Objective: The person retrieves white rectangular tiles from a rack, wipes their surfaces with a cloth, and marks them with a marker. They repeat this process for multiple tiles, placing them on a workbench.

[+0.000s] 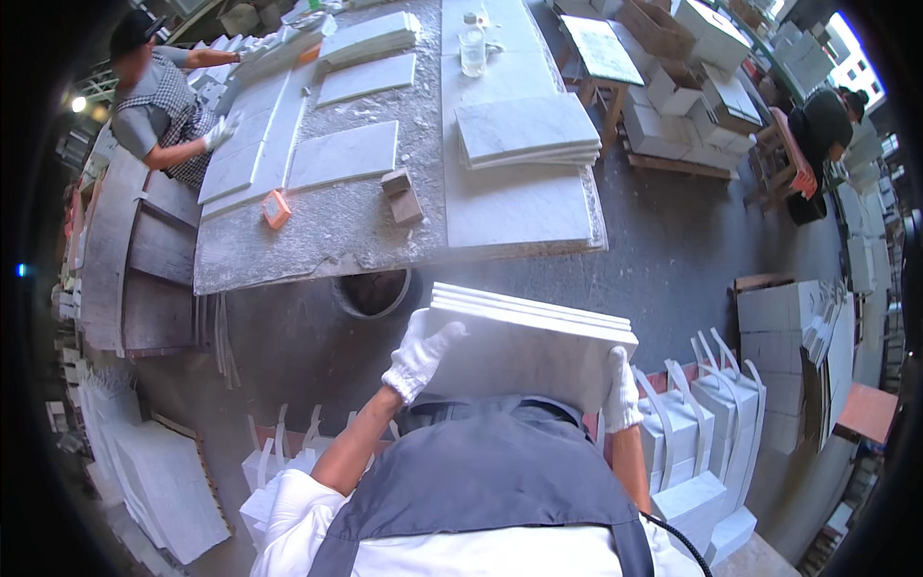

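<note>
Plainly, left hand (424,358) grips slabs (529,348); right hand (621,390) too.

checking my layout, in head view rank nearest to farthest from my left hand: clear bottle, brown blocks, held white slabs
1. Held white slabs: in the left hand
2. Brown blocks: ahead, on the table
3. Clear bottle: farther across it, rightward

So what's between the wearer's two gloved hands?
In the head view, a stack of white slabs spans the gap between the left hand and the right hand.
</note>
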The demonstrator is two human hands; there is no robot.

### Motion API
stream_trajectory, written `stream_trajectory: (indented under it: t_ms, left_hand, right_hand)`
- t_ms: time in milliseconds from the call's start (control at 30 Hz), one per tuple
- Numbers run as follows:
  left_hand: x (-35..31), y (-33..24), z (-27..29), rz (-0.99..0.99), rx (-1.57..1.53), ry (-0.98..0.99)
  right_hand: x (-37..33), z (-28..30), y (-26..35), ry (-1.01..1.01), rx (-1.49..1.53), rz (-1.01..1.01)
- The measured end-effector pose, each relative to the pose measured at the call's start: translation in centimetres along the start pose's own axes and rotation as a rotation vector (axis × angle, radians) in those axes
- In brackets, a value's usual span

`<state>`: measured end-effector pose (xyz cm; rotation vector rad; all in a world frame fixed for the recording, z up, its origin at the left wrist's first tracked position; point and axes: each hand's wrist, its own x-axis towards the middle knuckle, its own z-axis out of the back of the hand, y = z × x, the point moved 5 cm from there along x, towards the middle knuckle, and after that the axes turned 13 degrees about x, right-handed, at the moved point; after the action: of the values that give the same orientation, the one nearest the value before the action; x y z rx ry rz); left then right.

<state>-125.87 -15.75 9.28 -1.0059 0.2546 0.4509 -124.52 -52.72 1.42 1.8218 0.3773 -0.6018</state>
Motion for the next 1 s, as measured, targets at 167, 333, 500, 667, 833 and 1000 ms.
stream_trajectory:
  t_ms: [167,333,500,667,833,1000]
  left_hand:
    - [4.0,-0.9,-0.8,-0.050,-0.182,0.022]
    - [9.7,-2.7,-1.9,0.012,-0.142,-0.012]
    - [15.5,-3.7,-3.4,0.092,-0.176,-0.155]
    - [19.7,-3.8,-7.4,0.507,-0.789,-0.184]
    - [21.0,-1.9,-9.1,0.630,-0.739,-0.396]
    - [25.3,0.1,-7.0,0.448,-0.863,-0.630]
  right_hand:
    - [2.0,-3.6,4.4,-0.087,0.103,-0.031]
    - [9.1,-5.5,8.9,-0.128,0.129,-0.117]
    - [18.7,-4.5,12.6,-0.103,0.110,-0.160]
    - [25.8,-3.4,15.5,-0.177,-0.120,-0.177]
    - [30.5,-4.7,18.0,-0.190,-0.231,-0.229]
    - [33.0,-8.7,20.7,-0.188,0.059,-0.177]
